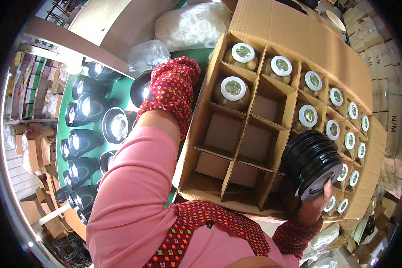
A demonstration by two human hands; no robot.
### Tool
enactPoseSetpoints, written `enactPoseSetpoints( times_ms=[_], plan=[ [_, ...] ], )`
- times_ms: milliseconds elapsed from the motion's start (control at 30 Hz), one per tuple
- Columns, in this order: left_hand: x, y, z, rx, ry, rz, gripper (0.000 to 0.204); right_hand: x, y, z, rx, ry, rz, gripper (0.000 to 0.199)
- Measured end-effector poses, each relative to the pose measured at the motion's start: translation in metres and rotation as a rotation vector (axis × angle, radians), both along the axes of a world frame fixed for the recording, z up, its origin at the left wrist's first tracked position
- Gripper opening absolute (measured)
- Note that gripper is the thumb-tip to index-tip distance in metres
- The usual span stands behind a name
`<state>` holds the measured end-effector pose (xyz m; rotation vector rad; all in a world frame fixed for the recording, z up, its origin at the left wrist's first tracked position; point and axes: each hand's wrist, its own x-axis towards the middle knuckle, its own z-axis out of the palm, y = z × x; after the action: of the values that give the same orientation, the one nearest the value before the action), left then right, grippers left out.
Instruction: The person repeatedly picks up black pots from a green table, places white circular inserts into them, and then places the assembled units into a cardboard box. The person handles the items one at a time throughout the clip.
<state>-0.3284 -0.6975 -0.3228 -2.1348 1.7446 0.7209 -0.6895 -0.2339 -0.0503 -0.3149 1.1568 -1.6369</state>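
At the near right, my right hand (316, 204) is closed around a stack of black round lids (309, 156), tilted over the divided cardboard box (216, 193). One thumb lies on the end disc. My left arm reaches forward, and its red patterned sleeve (172, 87) covers the left hand, so its fingers are hidden. Just left of that sleeve is a dark bowl-shaped piece (140, 88); whether the hand touches it I cannot tell. Glass jars with white rings on top, such as one jar (233, 88), stand in many compartments. Several compartments on the box's near left hold none.
Rows of shiny black cup-shaped pieces (90, 107) stand on a green table (63, 111) at left. Clear plastic bags (192, 27) lie at the back. The box's raised flap (295, 31) is at its far side. Stacked cartons (386, 85) line the right.
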Motion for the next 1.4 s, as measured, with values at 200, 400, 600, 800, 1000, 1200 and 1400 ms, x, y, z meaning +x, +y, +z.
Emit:
enactPoseSetpoints(
  times_ms=[200,400,600,800,1000,1200,1400],
  plan=[
    [0.004,-0.017,-0.035,0.021,-0.027,0.0,0.042,0.001,0.001,-0.003,-0.048,0.012,0.019,0.065],
    [0.055,-0.035,-0.064,0.069,-0.144,-0.069,0.045,-0.011,-0.003,-0.009,-0.057,-0.017,0.086,0.065],
    [0.031,-0.033,0.033,-0.228,0.205,0.614,0.049,-0.019,0.01,-0.021,-0.123,-0.056,0.089,0.066],
    [0.004,-0.033,0.092,-0.58,0.28,0.95,0.04,-0.027,0.013,-0.033,-0.022,0.223,0.09,0.061],
    [0.003,0.011,0.174,-0.946,0.655,0.896,0.038,0.027,-0.028,0.02,0.038,-0.047,0.141,0.052],
    [0.036,0.173,0.315,-0.956,0.974,0.061,0.031,0.091,-0.067,0.038,-0.082,0.419,0.557,0.049],
    [0.018,0.33,0.331,-0.305,1.821,0.431,0.036,0.106,-0.101,0.022,0.162,0.342,0.688,0.059]
  ],
)
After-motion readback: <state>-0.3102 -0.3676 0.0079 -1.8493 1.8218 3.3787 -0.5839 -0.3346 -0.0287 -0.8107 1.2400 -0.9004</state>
